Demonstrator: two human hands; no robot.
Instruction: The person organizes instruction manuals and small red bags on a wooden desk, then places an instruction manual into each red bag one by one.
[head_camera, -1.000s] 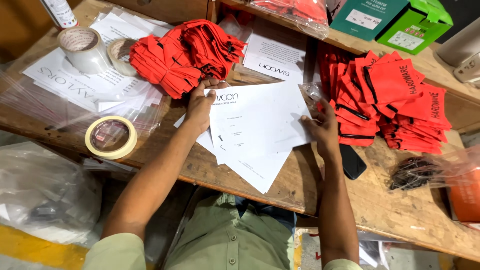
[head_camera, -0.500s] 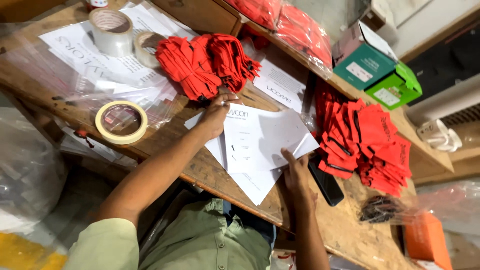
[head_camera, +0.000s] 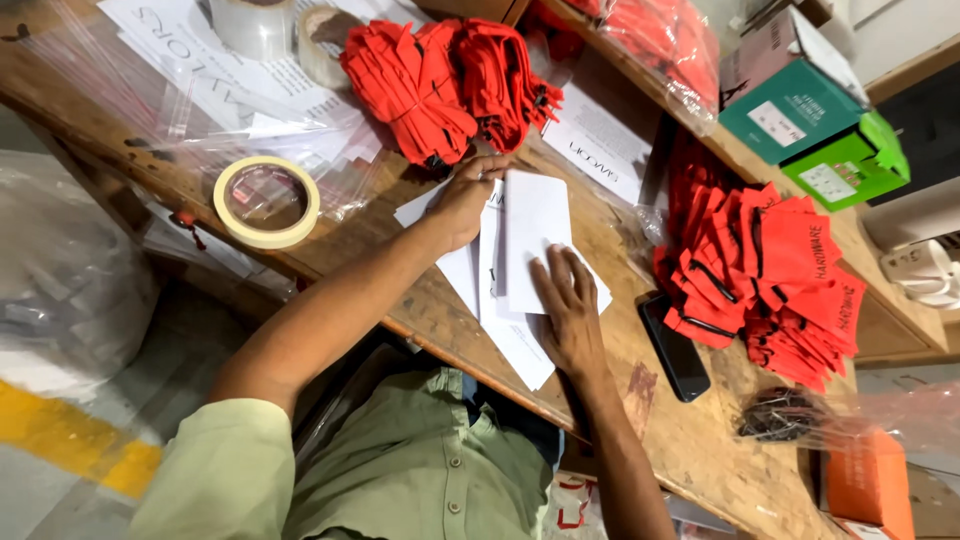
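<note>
A stack of white paper sheets (head_camera: 510, 330) lies on the wooden workbench (head_camera: 690, 440). The top sheet (head_camera: 535, 225) is folded over into a narrow upright rectangle. My left hand (head_camera: 465, 200) rests flat on the left edge of the stack, fingers reaching toward the fold's top. Pressed flat on the lower part of the folded sheet is my right hand (head_camera: 568, 310), fingers spread. A pile of red fabric pouches (head_camera: 440, 80) sits just beyond my left hand. Another red pile (head_camera: 780, 280) lies to the right.
A roll of beige tape (head_camera: 266, 202) sits at the bench's near-left edge, with clear plastic bags (head_camera: 200, 110) and printed sheets behind it. A black phone (head_camera: 677, 350) lies right of my right hand. Teal and green boxes (head_camera: 810, 120) stand at the back right.
The wide open sheet has been folded over into a narrow shape. My right hand moved from the sheet's right edge onto the fold. The camera view tilted and shifted.
</note>
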